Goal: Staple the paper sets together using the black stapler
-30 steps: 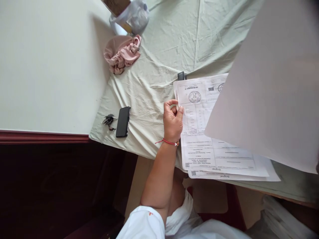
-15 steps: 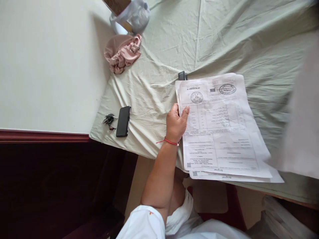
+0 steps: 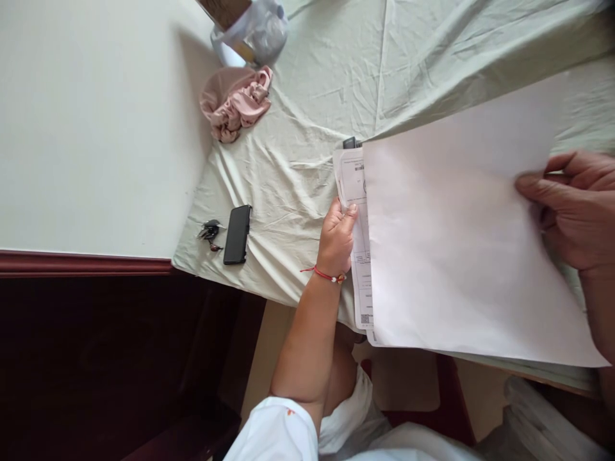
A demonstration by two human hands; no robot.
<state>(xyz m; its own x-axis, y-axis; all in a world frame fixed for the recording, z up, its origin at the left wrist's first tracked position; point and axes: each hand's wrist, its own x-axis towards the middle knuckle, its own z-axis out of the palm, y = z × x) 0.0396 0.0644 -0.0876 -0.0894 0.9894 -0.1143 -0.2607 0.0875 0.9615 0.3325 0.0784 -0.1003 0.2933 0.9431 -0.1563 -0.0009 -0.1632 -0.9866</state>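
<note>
My left hand [image 3: 339, 237], with a red cord bracelet at the wrist, is closed on the left edge of a stack of printed forms [image 3: 362, 282], thumb on top. A white sheet of paper [image 3: 456, 250], its visible side blank, lies over most of the forms and hides their stamps and tables. My right hand [image 3: 576, 208] pinches that sheet near its right edge, thumb on the visible face. Part of a small dark object [image 3: 350, 143] sticks out beyond the forms' upper left corner; its kind is not clear.
A pale green cloth [image 3: 293, 186] covers the table, wrinkled throughout. Left of the papers lie a black phone [image 3: 237, 234] and a bunch of keys [image 3: 210, 234]. Farther back are pink crumpled fabric [image 3: 237, 105] and a clear plastic bag [image 3: 266, 35] beside the wall [image 3: 96, 128].
The white sheet has swung in from the right and now covers most of the forms. My right hand has come into view holding it. My left hand has barely shifted.
</note>
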